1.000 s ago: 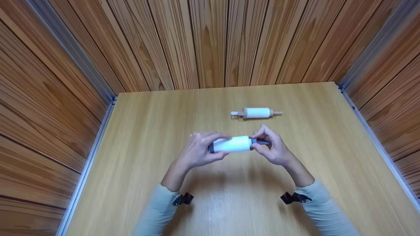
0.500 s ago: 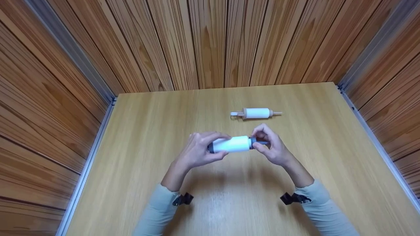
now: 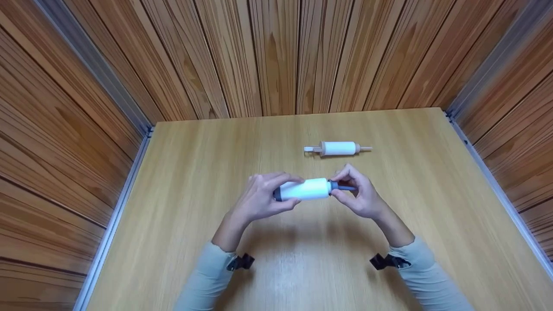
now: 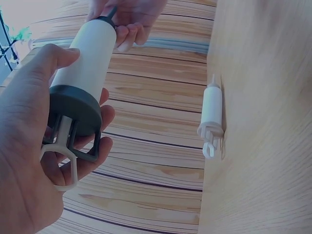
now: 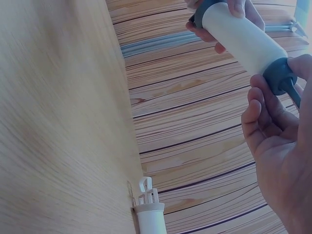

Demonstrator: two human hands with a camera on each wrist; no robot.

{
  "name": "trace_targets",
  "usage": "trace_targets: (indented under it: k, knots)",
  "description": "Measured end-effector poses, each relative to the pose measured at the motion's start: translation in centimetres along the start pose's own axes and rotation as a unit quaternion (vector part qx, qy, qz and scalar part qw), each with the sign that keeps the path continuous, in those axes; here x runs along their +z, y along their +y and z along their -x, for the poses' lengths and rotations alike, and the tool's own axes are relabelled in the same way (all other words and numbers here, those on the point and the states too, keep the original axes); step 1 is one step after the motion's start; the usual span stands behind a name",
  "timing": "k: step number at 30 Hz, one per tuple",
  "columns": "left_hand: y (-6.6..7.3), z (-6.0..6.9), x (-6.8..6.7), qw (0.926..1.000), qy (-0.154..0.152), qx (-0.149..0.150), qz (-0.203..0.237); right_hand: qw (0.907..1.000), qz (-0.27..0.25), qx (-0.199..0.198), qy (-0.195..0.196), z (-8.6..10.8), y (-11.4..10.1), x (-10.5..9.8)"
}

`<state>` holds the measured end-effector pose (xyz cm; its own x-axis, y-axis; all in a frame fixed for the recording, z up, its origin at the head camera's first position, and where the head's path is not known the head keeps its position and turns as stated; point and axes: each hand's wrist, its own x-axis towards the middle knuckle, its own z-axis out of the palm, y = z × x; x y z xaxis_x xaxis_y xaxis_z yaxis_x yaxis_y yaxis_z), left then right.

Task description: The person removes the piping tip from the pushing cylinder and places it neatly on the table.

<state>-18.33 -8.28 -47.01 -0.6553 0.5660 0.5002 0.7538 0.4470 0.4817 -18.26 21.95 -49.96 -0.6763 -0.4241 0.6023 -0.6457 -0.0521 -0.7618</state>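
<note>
A white tube with dark grey end caps (image 3: 313, 189) is held above the table, lying nearly level. My left hand (image 3: 263, 198) grips its left end, thumb and fingers round the white body. In the left wrist view the dark collar (image 4: 75, 107) has a frame and a pale ring handle (image 4: 73, 173) sticking out by the palm. My right hand (image 3: 360, 196) pinches the dark cap (image 5: 279, 75) at the other end between thumb and finger; a thin dark nozzle (image 3: 347, 188) points out toward the palm.
A second, smaller white tube with beige ends (image 3: 340, 148) lies on the wooden table (image 3: 194, 172) beyond the hands, its nozzle to the right. Wood-plank walls (image 3: 276, 56) with metal corner rails surround the table.
The right hand's fingers have shifted slightly around the dark cap. The left hand and the tube have stayed nearly still.
</note>
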Motion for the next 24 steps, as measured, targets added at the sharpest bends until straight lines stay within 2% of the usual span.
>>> trace_targets:
  k: [8, 12, 17, 24]
  knots:
    - [0.11, -0.08, -0.11, 0.9999, -0.008, -0.011, 0.003, 0.9999, 0.010, -0.008, 0.000, 0.01, 0.04, -0.11]
    - [0.21, -0.14, -0.17, 0.9999, -0.009, -0.011, 0.008, 0.9997, 0.015, 0.020, 0.002, 0.06, -0.01, -0.06]
    - [0.23, -0.15, -0.19, 0.9997, -0.006, -0.014, 0.017, 0.9986, -0.012, 0.051, 0.003, 0.20, -0.22, 0.02]
    - [0.19, -0.02, -0.03, 0.9996, -0.010, -0.018, 0.017, 0.9996, -0.013, 0.019, 0.014, 0.17, -0.16, 0.13]
